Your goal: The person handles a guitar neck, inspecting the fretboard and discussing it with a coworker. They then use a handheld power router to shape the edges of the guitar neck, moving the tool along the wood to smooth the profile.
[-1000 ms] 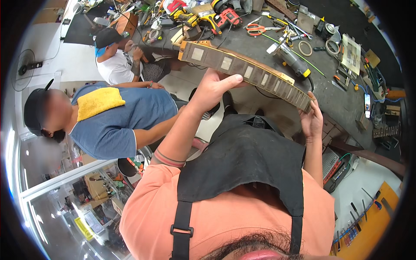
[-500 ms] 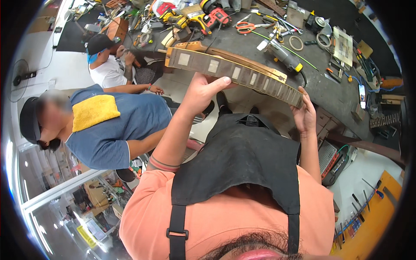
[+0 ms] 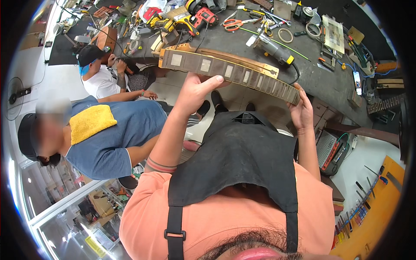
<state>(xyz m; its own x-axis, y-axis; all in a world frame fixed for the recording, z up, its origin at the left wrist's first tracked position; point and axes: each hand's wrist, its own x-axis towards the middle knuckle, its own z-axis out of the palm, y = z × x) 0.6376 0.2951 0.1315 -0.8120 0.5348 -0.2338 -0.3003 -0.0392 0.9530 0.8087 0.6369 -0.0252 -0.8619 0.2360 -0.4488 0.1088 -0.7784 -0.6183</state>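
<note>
Both my hands hold up a guitar neck (image 3: 237, 74), its dark fingerboard with pale block inlays facing me. It slants from the wide end at upper left down to the right. My left hand (image 3: 200, 90) grips it from below near the wide end, thumb along the near edge and the other fingers mostly hidden behind. At the narrow end, the fingers of my right hand (image 3: 302, 112) are closed around the tip. Just beyond it a long brown wooden piece (image 3: 229, 57) shows, partly covered by the neck.
A dark workbench (image 3: 320, 84) spans the far side, with a grey power tool (image 3: 273, 50), orange-handled scissors (image 3: 234, 24), a red drill (image 3: 203, 18) and tape rings (image 3: 285, 35). At left stands a person in blue (image 3: 119, 134); another person in white (image 3: 102, 82) sits beyond.
The whole view has shifted slightly, and the neck appears a little further left. My hold on it looks the same.
</note>
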